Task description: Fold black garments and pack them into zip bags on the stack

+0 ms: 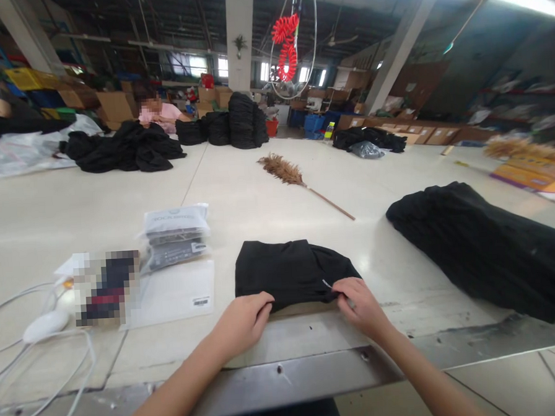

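Note:
A folded black garment lies on the pale table right in front of me. My left hand pinches its near edge toward the left corner. My right hand grips the near right corner, beside a small white label on the cloth. Both hands rest at the table's near side, just behind the metal edge strip.
Left of the garment lie a flat clear bag and a stack of bagged garments; white cables farther left. A heap of black clothes lies right. A feather duster lies mid-table. A person sits far back among black piles.

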`<state>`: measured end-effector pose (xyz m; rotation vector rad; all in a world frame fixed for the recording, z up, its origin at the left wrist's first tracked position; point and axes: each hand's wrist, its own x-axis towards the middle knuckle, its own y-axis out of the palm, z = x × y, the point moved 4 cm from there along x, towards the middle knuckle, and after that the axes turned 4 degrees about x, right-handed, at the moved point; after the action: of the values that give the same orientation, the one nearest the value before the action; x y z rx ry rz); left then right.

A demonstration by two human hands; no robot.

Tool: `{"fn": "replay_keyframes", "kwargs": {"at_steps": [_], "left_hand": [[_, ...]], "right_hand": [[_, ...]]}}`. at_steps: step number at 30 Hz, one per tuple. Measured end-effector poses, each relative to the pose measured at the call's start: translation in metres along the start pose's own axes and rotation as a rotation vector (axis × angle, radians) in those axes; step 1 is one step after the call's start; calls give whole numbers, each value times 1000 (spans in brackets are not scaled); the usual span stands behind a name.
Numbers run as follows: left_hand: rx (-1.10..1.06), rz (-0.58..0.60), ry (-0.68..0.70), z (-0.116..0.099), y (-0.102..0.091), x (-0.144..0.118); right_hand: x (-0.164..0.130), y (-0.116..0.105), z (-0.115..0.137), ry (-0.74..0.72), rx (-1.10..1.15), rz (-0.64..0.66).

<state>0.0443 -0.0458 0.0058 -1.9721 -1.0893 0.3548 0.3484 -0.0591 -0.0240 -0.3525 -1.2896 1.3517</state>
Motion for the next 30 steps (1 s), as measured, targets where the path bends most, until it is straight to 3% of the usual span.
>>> {"fn": "replay_keyframes", "kwargs": {"at_steps": [3, 6, 10, 12, 14, 16, 19, 22, 24, 27, 30], "left_hand": [[-190, -71, -126, -7, -17, 5], [-330, -109, -216, 4, -27, 22], [-383, -44, -369, 47, -24, 50], [-290, -52, -411, 65, -20, 60], [-105, -98, -408, 70, -17, 66], [134, -179, -377, 58, -16, 66], [451, -325, -314, 15, -17, 58], [508, -266, -120, -30, -1, 54], [459, -154, -19, -42, 20, 55], [422, -9, -77, -27, 54, 61], [471, -3, -179, 4, 72, 67]], "right_hand": [[7, -17, -2, 141, 52, -98], [33, -20, -5, 208, 70, 59], [78, -2, -13, 163, 19, 253], [95, 15, -19, 139, -2, 323], [105, 30, -23, 124, -52, 355], [109, 39, -22, 106, -137, 320], [106, 38, -16, 86, -224, 216], [97, 34, -11, 57, -202, 171], [89, 35, -12, 24, -171, 193], [80, 44, -24, 24, -138, 259], [80, 56, -40, 79, -102, 295]]}}
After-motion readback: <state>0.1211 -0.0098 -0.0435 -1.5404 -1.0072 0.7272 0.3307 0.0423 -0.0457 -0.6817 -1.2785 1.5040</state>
